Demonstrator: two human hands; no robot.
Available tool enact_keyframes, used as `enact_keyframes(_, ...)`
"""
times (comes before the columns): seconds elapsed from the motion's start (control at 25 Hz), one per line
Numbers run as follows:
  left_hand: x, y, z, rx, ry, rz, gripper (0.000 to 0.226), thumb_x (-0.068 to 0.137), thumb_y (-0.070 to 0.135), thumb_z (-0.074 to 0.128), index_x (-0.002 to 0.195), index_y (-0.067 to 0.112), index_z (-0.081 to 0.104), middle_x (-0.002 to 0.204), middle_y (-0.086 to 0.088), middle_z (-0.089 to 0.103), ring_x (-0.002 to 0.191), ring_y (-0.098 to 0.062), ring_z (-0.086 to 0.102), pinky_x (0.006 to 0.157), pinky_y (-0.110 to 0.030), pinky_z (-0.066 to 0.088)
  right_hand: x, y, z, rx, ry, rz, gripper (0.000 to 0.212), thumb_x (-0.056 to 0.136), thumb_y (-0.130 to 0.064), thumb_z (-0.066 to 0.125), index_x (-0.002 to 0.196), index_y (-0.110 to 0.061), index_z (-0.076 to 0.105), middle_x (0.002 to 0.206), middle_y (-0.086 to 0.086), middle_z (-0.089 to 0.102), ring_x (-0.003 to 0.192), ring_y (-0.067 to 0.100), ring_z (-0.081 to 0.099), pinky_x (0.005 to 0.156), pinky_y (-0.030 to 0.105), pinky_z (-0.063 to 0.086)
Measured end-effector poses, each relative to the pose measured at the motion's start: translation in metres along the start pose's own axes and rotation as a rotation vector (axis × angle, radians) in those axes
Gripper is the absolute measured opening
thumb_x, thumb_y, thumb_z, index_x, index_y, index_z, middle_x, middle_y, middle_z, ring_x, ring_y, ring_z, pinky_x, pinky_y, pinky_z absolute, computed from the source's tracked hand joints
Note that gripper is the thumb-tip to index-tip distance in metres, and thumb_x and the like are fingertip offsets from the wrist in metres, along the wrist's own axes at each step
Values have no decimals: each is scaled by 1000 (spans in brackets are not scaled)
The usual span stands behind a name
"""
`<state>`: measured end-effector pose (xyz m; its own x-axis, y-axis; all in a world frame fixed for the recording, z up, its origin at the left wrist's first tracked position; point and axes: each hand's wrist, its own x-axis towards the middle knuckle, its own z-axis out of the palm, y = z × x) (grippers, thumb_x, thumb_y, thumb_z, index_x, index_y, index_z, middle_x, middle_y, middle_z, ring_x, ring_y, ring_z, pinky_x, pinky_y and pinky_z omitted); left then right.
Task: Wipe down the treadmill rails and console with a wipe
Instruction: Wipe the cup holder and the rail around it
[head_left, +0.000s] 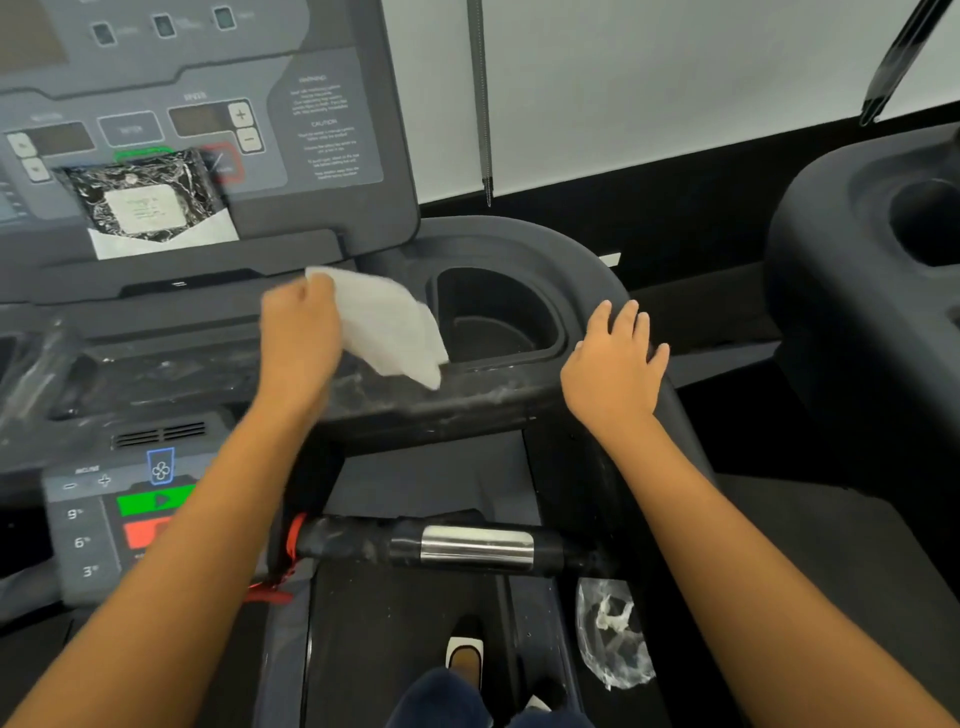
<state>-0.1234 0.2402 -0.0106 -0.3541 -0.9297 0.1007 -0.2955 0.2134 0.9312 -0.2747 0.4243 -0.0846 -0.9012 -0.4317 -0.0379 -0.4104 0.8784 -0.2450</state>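
Observation:
My left hand pinches a white wipe by its upper corner. The wipe hangs over the dusty front ledge of the treadmill console, just left of the cup holder. My right hand rests flat, fingers spread, on the black right rail where it curves round the cup holder. The upper console panel with its buttons rises at the top left. A handlebar with a chrome grip sensor crosses below my arms.
A black wipe packet leans on the console shelf. Crumpled clear plastic lies on the right side of the deck, near my shoe. A second machine stands to the right. A red safety cord hangs by the handlebar.

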Motion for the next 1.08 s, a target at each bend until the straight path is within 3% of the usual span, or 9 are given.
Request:
enact_keyframes(0.12, 17, 24, -11, 286, 167, 291, 41, 94, 16, 37, 54, 12, 28, 51, -3, 27, 49, -16, 22, 57, -30, 18, 10, -11, 0, -17, 10, -61, 63, 100, -25, 40, 153, -9, 10, 160, 19, 5, 148, 34, 2, 115, 58, 10)
enact_keyframes(0.2, 20, 16, -4, 558, 150, 471, 40, 98, 19, 36, 61, 6, 44, 56, -16, 43, 52, -33, 38, 61, -35, 26, 17, -21, 2, -25, 10, -84, 62, 100, -26, 39, 153, -10, 11, 160, 18, 5, 148, 34, 1, 115, 59, 9)
enact_keyframes(0.32, 14, -33, 27, 931, -255, 519, 36, 100, 23, 35, 108, -1, 61, 106, -29, 61, 98, -44, 57, 86, -45, 43, 24, -39, 8, -32, 1, -106, 60, 101, -29, 35, 153, -10, 13, 160, 19, 6, 148, 34, 1, 115, 60, 6)
enact_keyframes(0.4, 15, -64, 43, 1001, -505, 620, 51, 101, 25, 23, 128, -8, 50, 133, -28, 49, 127, -39, 42, 111, -42, 28, 23, -53, 15, -25, 20, -170, 58, 102, -31, 32, 153, -10, 16, 159, 18, 9, 148, 33, 4, 116, 57, 8)
enact_keyframes(0.48, 30, -74, 55, 1041, -589, 710, 60, 99, 27, 13, 134, -12, 41, 140, -28, 42, 134, -38, 33, 117, -42, 20, 18, -62, 23, -30, 33, -254, 56, 102, -32, 31, 152, -10, 19, 159, 18, 12, 148, 31, 8, 117, 54, 13)
enact_keyframes(0.76, 107, -55, 96, 1153, -637, 599, 49, 99, 21, 26, 142, -3, 29, 148, -19, 32, 137, -27, 27, 114, -37, 19, 17, -42, 33, -19, 82, -327, 50, 103, -29, 30, 150, -10, 27, 159, 8, 21, 148, 21, 14, 119, 40, 15)
enact_keyframes(0.92, 71, -58, 69, 1176, -670, 736, 74, 83, 30, 2, 121, -5, 55, 127, -20, 52, 119, -32, 44, 100, -45, 36, 16, -40, 34, -16, 58, -353, 49, 104, -33, 25, 148, -11, 33, 159, 9, 20, 149, 20, 9, 119, 39, 8)
enact_keyframes(1.0, 38, -61, 44, 1361, -745, 846, 70, 84, 26, 9, 106, -3, 68, 118, -19, 61, 112, -32, 53, 94, -45, 45, 16, -38, 34, -8, 52, -368, 50, 104, -34, 24, 147, -11, 34, 159, 9, 20, 149, 21, 8, 119, 39, 7)
enact_keyframes(1.08, 24, -62, 36, 1375, -722, 806, 65, 86, 27, 15, 112, -3, 67, 122, -18, 61, 116, -30, 55, 98, -40, 47, 16, -36, 34, -3, 49, -371, 50, 104, -35, 24, 147, -11, 35, 159, 9, 19, 149, 21, 8, 119, 39, 6)
